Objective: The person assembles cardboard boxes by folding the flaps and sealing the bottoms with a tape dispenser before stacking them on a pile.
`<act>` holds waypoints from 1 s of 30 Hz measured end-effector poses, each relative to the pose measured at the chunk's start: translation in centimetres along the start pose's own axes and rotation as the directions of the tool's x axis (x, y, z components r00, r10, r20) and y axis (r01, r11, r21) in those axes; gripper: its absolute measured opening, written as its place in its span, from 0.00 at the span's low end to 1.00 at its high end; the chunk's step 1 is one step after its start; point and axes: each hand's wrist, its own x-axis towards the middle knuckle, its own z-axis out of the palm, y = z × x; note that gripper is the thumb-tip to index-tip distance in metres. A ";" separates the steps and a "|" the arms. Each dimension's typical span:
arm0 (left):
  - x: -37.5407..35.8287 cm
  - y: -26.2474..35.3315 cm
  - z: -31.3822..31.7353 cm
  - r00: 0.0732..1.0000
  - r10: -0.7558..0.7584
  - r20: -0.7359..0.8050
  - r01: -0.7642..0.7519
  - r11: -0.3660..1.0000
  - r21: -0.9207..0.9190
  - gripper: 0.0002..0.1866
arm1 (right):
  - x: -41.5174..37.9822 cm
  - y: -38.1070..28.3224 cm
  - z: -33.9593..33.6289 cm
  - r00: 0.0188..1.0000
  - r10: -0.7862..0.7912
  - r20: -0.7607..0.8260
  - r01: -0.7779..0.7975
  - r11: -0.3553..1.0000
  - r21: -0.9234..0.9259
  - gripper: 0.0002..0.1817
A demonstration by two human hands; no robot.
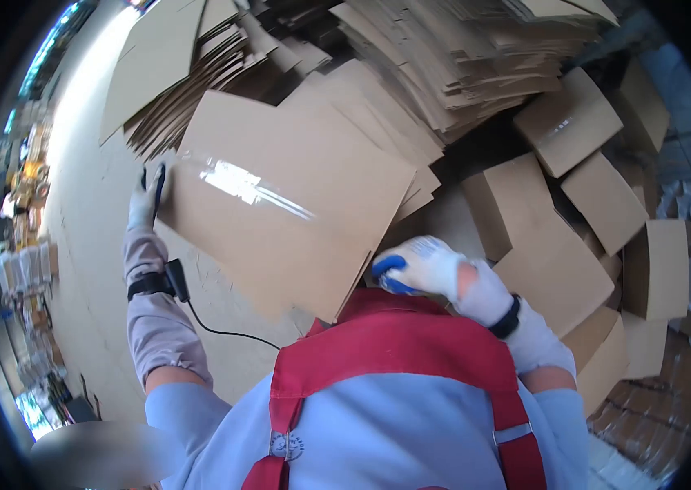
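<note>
A large brown cardboard box (pixel 280 196), with clear shiny tape across its face, lies tilted in front of my body. At its left end my left hand (pixel 148 198), in a white glove with dark fingertips, has its fingers apart against the edge. My right hand (pixel 417 268), in a white and blue glove, is beside the box's lower right edge with its fingers curled; what they hold, if anything, is hidden.
Stacks of flattened cardboard (pixel 460 57) rise at the top, with another stack (pixel 153 61) at upper left. Several closed boxes (pixel 570 122) are piled at the right. Bare floor (pixel 88 220) shows on the left. A black cable (pixel 231 333) hangs from my left wrist.
</note>
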 end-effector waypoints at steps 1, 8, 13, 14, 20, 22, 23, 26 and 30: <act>-0.8 1.2 0.5 0.999 0.028 0.019 -0.028 0.999 -0.021 0.36 | 2.7 -0.2 -0.6 0.981 0.172 0.092 -0.154 0.972 -0.177 0.12; -9.5 16.2 -2.7 0.666 -0.502 0.551 0.745 0.425 -0.514 0.22 | 7.5 12.0 5.0 0.870 0.295 -0.396 -0.335 0.942 -0.034 0.14; -7.4 14.9 1.3 0.576 0.318 0.753 -0.104 0.942 -0.318 0.31 | -2.9 19.3 14.4 0.724 0.445 -0.527 -0.298 0.891 0.343 0.14; -8.6 18.7 2.5 0.472 0.522 0.710 -0.167 0.844 -0.510 0.34 | -5.3 20.5 16.7 0.675 0.506 -0.537 -0.302 0.854 0.424 0.14; -23.4 49.2 6.5 0.055 0.734 0.677 -0.555 0.585 -0.591 0.35 | -18.3 25.1 32.9 0.270 0.921 -0.280 0.082 0.268 0.960 0.14; -29.2 57.1 6.9 -0.177 0.815 0.552 -0.729 0.268 -0.630 0.37 | -20.0 24.2 36.2 0.237 0.960 -0.148 0.530 0.000 0.848 0.14; -32.3 60.8 6.6 -0.335 0.873 0.354 -0.743 -0.014 -0.669 0.38 | -20.4 23.9 37.3 0.223 0.969 -0.111 0.633 -0.057 0.772 0.14; -42.5 70.6 2.3 -0.651 0.747 0.134 -0.288 -0.079 -0.954 0.36 | -22.3 24.4 36.3 0.179 0.972 -0.152 0.871 -0.084 0.484 0.15; -51.1 73.5 1.4 -0.494 0.673 -0.550 0.151 -0.557 -0.817 0.29 | -27.6 26.6 26.8 -0.028 0.905 -0.424 0.999 0.014 -0.037 0.15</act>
